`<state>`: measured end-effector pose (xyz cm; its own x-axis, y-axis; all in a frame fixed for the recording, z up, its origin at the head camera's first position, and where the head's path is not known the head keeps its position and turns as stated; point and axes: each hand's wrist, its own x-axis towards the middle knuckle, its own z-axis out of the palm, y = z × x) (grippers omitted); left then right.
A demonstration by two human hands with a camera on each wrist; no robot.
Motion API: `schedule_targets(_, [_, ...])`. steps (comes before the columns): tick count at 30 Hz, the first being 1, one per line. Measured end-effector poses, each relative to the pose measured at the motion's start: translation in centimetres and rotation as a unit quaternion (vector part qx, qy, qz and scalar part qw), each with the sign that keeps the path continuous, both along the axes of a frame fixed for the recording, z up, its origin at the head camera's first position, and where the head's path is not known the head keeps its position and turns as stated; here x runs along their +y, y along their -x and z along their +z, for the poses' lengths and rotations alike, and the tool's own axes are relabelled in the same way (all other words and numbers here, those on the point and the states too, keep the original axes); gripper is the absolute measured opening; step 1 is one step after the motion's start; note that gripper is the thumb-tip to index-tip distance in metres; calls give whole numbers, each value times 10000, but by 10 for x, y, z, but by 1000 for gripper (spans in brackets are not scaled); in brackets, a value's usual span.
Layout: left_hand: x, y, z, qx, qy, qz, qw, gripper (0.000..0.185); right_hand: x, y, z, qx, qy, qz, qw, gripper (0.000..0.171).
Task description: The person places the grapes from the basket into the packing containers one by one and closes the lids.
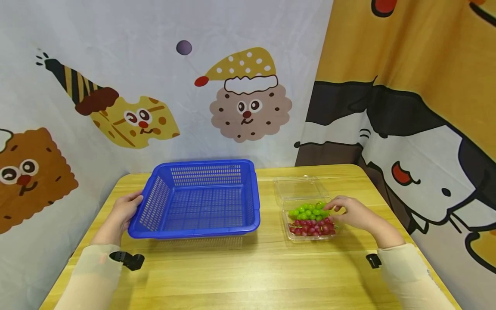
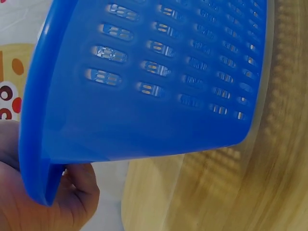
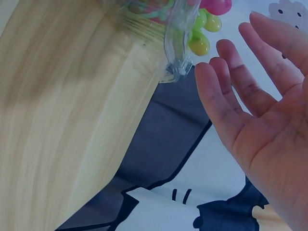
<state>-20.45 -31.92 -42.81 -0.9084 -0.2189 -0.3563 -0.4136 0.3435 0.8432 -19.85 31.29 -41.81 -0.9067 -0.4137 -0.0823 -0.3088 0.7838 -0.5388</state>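
Yellow wood-grain surface (image 1: 248, 275), lower frame; cartoon-biscuit cloth (image 1: 155, 86) behind. Left grip (image 1: 121, 215) grasping blue basket (image 1: 201, 200); right grip (image 1: 354, 213) released over grapes (image 1: 310, 218).

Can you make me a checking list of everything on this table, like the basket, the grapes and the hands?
Surface: wooden table, bare at the front.
Job's things: blue basket, nothing in it; clear box, lid open, with green grapes and red grapes.
Clutter: nothing seen.
Hands: left hand grips the basket's left rim; right hand, fingers relaxed, over the box's right side.
Cables: nothing seen.
Surroundings: cartoon curtains behind and to the right.
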Motion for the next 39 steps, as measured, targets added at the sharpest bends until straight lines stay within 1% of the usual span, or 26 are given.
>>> schedule_targets(2, [0, 0, 1, 55, 264, -59, 9996, 55, 2, 0, 1, 92, -12, -29, 10000, 26])
schedule_targets(4, [0, 0, 1, 208, 651, -75, 9976, 55, 4, 0, 1, 199, -11, -64, 9998, 25])
schedule_targets(7, [3, 2, 4, 492, 1290, -35, 9904, 56, 7, 1, 1, 333, 57, -159, 9993, 24])
schedule_targets(9, [7, 4, 7, 718, 1728, 15, 9823, 57, 9, 1, 1, 387, 123, -246, 9989, 24])
schedule_targets(11, [15, 7, 12, 1000, 2002, 39, 9746, 56, 11, 1, 2, 396, 190, -384, 9983, 24])
schedule_targets(13, [26, 9, 19, 1332, 2229, 42, 9657, 55, 12, 1, 2, 373, 237, -548, 9975, 26])
schedule_targets(14, [32, 11, 21, 1522, 2381, 32, 9592, 53, 13, 2, 3, 353, 254, -643, 9970, 27])
schedule_targets(17, [54, 14, 29, 2028, 2608, -1, 9439, 51, 16, 4, 2, 262, 325, -940, 9947, 30])
schedule_targets(20, [77, 18, 33, 2421, 2699, -102, 9319, 48, 21, 7, 0, 154, 450, -1197, 9917, 36])
schedule_targets(22, [93, 21, 35, 2646, 2589, -202, 9287, 48, 24, 9, -2, 9, 599, -1345, 9891, 42])
schedule_targets(24, [110, 24, 37, 2824, 2500, -382, 9254, 47, 27, 11, -4, -184, 777, -1466, 9860, 48])
schedule_targets(27, [135, 29, 38, 3073, 2394, -677, 9185, 46, 30, 15, -9, -610, 1040, -1598, 9798, 56])
schedule_targets(30, [162, 29, 39, 3224, 2329, -1091, 9110, 46, 32, 19, -12, -1097, 1207, -1706, 9718, 59])
schedule_targets(33, [190, 26, 44, 3237, 2245, -1491, 9070, 46, 32, 22, -16, -1537, 1292, -1768, 9635, 61])
schedule_targets(35, [208, 23, 46, 3233, 2174, -1693, 9053, 46, 31, 23, -18, -1789, 1341, -1843, 9571, 60])
schedule_targets(39, [244, 18, 50, 3263, 2054, -1991, 9009, 45, 31, 24, -21, -2184, 1550, -1959, 9433, 56])
